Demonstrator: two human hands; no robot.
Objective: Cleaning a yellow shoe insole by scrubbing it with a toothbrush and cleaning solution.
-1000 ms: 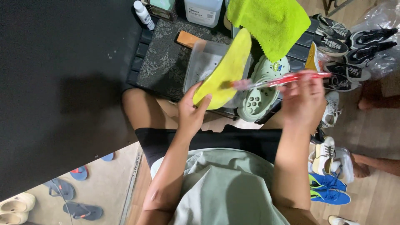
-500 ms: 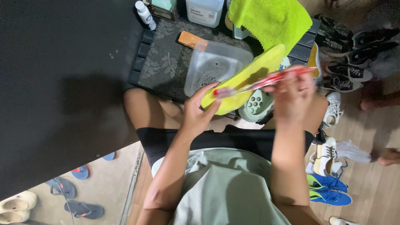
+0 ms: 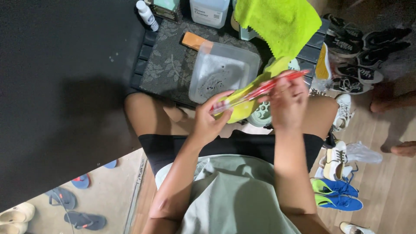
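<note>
My left hand holds the lower end of a yellow-green shoe insole, which slants up to the right above my lap. My right hand grips a red toothbrush that lies along the insole's face. A pale green clog sits just under the insole, mostly hidden. Behind the hands stands a clear plastic tub with soapy water in it.
A bright green cloth hangs over the far edge. A wooden brush, a white bottle and a cleaner jug stand on a dark patterned mat. Several sneakers crowd the right; blue shoes lie nearby.
The insole has tipped from nearly upright to a low slant over the tub. My right hand and the red toothbrush moved left and down onto it.
</note>
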